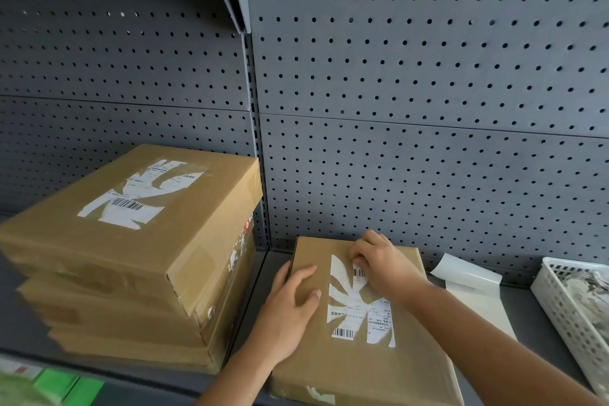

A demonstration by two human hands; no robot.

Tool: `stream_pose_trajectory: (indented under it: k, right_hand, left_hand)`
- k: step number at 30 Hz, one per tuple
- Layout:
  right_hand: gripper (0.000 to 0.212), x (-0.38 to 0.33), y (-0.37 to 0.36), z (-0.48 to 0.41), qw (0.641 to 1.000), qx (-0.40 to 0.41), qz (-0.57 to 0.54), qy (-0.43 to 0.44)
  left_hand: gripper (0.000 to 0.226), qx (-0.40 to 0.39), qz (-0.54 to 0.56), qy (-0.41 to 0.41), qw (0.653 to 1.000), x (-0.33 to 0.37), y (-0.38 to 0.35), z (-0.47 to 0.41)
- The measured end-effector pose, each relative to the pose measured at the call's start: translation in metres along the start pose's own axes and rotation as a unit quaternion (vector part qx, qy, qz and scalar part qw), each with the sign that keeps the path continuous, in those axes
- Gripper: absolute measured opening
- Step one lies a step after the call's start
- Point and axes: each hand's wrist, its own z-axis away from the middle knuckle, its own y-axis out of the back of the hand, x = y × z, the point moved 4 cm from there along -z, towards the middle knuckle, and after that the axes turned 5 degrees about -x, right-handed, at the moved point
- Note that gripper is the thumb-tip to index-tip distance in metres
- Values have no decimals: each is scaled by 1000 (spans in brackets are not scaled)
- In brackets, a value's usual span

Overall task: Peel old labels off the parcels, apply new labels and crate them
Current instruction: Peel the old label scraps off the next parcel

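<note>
A flat brown parcel [362,363] lies on the grey shelf in front of me. On its top is a white old label [359,310], torn into ragged strips with barcodes. My left hand [290,310] lies flat on the parcel's left part, fingers spread, holding it down. My right hand [379,264] is at the label's far end, fingertips curled and pinching a torn strip near a small barcode.
A stack of three brown parcels [131,260] stands at the left, the top one bearing a torn label [138,195]. Sheets of white backing paper [471,287] lie to the right. A white perforated basket [573,310] with paper scraps sits at the far right. Grey pegboard [428,92] backs the shelf.
</note>
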Motion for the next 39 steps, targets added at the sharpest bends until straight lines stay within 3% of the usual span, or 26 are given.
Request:
stream_pose_trajectory:
  k: [13, 17, 23, 27, 39]
  right_hand:
    - [15, -1, 0, -2, 999, 2, 45, 16]
    - [36, -6, -2, -2, 995, -5, 97, -3]
    - [37, -5, 8, 12, 998, -49, -5, -48]
    - [30, 0, 12, 37, 992, -31, -87, -83]
    - [16, -29, 20, 66, 970, 67, -223, -71]
  left_hand:
    - [39, -2, -17, -4, 1000, 0, 0, 0]
    - [38, -4, -15, -2, 1000, 1, -1, 1]
    - [37, -2, -17, -1, 1000, 0, 0, 0]
    - [39, -4, -26, -2, 1000, 2, 0, 1]
    - [42, -18, -43, 3, 999, 5, -1, 0]
